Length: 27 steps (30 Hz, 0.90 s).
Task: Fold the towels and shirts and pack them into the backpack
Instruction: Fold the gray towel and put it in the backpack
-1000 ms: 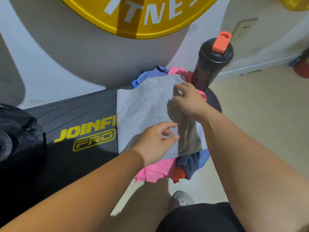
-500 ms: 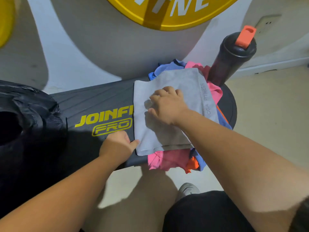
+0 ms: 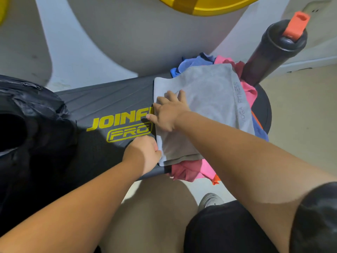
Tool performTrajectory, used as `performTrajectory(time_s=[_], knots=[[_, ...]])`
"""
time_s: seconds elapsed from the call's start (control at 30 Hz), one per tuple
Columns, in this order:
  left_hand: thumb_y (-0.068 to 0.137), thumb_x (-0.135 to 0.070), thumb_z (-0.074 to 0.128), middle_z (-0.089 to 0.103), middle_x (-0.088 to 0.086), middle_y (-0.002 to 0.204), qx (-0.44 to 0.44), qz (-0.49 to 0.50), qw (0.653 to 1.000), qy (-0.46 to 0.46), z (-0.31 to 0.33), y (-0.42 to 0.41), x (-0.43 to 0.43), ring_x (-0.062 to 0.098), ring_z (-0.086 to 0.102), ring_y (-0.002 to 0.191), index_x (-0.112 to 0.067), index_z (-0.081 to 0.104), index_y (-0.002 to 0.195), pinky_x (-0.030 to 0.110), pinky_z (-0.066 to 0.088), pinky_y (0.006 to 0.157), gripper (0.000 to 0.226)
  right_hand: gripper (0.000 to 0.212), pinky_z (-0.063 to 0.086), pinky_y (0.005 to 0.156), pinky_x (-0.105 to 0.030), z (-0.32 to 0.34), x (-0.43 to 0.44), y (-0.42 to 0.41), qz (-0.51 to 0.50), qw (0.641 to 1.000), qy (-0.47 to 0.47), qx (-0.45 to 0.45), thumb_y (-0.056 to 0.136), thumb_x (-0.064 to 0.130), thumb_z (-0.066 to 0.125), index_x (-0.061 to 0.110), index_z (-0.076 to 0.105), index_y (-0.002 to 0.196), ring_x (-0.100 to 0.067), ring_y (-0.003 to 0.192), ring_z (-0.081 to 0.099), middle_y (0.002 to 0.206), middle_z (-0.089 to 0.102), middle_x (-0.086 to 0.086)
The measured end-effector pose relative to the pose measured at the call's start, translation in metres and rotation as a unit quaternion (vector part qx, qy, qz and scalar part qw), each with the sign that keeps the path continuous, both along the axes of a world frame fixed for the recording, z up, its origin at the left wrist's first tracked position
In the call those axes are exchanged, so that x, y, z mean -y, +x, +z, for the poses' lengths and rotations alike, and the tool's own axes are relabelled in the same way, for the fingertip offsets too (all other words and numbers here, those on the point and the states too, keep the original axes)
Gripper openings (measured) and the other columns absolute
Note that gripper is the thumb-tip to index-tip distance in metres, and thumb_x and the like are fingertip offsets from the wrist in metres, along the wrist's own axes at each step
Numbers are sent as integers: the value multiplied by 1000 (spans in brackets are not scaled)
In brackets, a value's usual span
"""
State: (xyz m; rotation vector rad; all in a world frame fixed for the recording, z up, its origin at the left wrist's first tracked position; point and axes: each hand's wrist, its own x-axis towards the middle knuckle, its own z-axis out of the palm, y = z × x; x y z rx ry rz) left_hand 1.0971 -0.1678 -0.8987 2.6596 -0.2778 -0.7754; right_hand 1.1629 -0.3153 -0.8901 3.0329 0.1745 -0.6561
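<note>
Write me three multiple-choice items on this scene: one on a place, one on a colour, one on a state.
1. Where does the grey towel lie?
A. In the backpack.
B. On the pile of coloured clothes on the bench.
C. On the floor.

2. What colour is the flip tab on the black bottle?
A. Green.
B. White.
C. Orange.

3. How is the right hand?
A. Flat, fingers spread on the towel.
B. Gripping the bottle.
C. Hanging idle.

Answers:
1 B, pink and blue cloth shows beneath the towel's edges.
2 C, the tab on the lid is orange.
3 A, its palm lies on the towel's left part.
</note>
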Motion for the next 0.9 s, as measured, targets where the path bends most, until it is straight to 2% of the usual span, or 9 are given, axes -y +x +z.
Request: performTrajectory(time_s=[0.1, 0.2, 0.27, 0.37, 0.5, 0.57, 0.7, 0.8, 0.9], knots=[[83, -25, 67, 62, -1, 75, -25, 6, 999, -26, 3, 1, -6, 25, 60, 80, -21, 55, 61, 32, 48, 71, 26, 71, 9, 110, -66, 0, -7, 1, -3, 1000, 1, 19, 97, 66, 17, 17, 49, 137, -27, 144, 23, 145, 43, 5], [81, -24, 69, 65, -1, 75, -31, 29, 999, -31, 12, 4, -20, 24, 62, 80, -20, 61, 65, 29, 47, 69, 19, 66, 10, 112, -66, -1, -15, 0, -32, 999, 22, 15, 100, 61, 19, 17, 44, 142, -23, 142, 28, 148, 40, 5], [80, -24, 70, 63, -4, 74, -20, 41, 998, -33, 21, 7, -32, 22, 60, 80, -20, 64, 68, 28, 45, 68, 14, 69, 7, 113, -67, 0, -25, 0, -61, 997, 41, -24, 98, 64, 19, 22, 33, 151, -29, 147, 21, 157, 29, 4], [80, -24, 71, 65, -3, 75, -14, 47, 998, -41, 33, 10, -48, 21, 61, 80, -20, 65, 68, 29, 46, 69, 14, 66, 1, 115, -66, 3, -46, -1, -87, 993, 35, -69, 95, 69, 17, 41, 19, 155, -43, 147, 13, 163, 13, -4], [78, -17, 72, 69, 7, 77, -22, 77, 992, -95, 32, 7, -55, 27, 64, 81, -9, 68, 69, 34, 52, 72, 13, 71, 9, 114, -64, 3, -55, -3, -143, 988, 36, -51, 97, 64, 19, 19, 39, 149, -35, 145, 22, 156, 26, -3], [79, -18, 73, 69, 6, 78, -22, 88, 991, -100, 27, 1, -53, 27, 64, 81, -9, 68, 71, 34, 52, 73, 13, 72, 14, 115, -61, 4, -50, -6, -159, 983, 84, -32, 99, 62, 24, 12, 38, 149, -28, 145, 25, 156, 27, -1], [80, -20, 74, 68, 5, 75, -39, 97, 990, -98, 16, -8, -53, 27, 65, 80, -11, 66, 71, 37, 54, 75, 15, 74, 15, 121, -49, 11, -46, -12, -144, 960, 239, 3, 101, 56, 36, 11, 19, 157, -16, 152, 12, 167, 6, 3], [81, -21, 69, 68, 8, 76, -32, 52, 997, -38, 23, -1, -67, 30, 65, 80, -11, 64, 69, 37, 53, 72, 16, 75, 13, 123, -47, 17, -66, -6, -118, 944, 307, 5, 101, 54, 41, 11, 18, 158, -15, 153, 8, 167, 4, 2], [80, -29, 66, 68, 7, 92, -7, -2, 996, 91, 42, 10, -93, 30, 65, 90, -11, 62, 84, 34, 52, 74, 19, 75, 14, 123, -48, 19, -104, 1, -92, 932, 350, -7, 100, 54, 42, 13, 18, 158, -14, 153, 9, 167, 4, 4]])
